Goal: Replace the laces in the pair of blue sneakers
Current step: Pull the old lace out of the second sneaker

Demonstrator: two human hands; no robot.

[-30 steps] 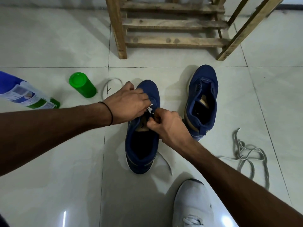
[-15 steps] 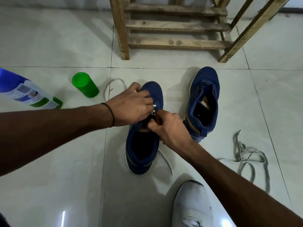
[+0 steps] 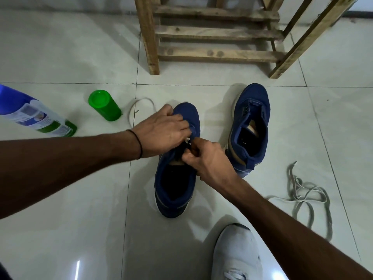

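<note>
Head view: the tiled floor [image 3: 60, 229] fills the frame, with a wooden rack [image 3: 216, 33] standing at the far edge. Both my arms reach in to the near sneaker [image 3: 177, 190], which sits upright in the middle, toe pointing away. My left hand [image 3: 163, 134] is curled over its forepart, thumb on the toe side, gripping the upper. My right hand [image 3: 207, 158] is closed tight, fingertips pinching the white lace [image 3: 187, 140] at the eyelets. A loop of that lace lies on the floor beyond my left hand.

The far sneaker [image 3: 252, 126] stands just right of my hands, blue, unlaced, tongue slack. My white shoe [image 3: 236, 257] is at the bottom. A blue bottle [image 3: 36, 114] lies at left, its label too blurred to read, with a green cap [image 3: 104, 106] near it. Grey laces [image 3: 302, 190] lie tangled at right.
</note>
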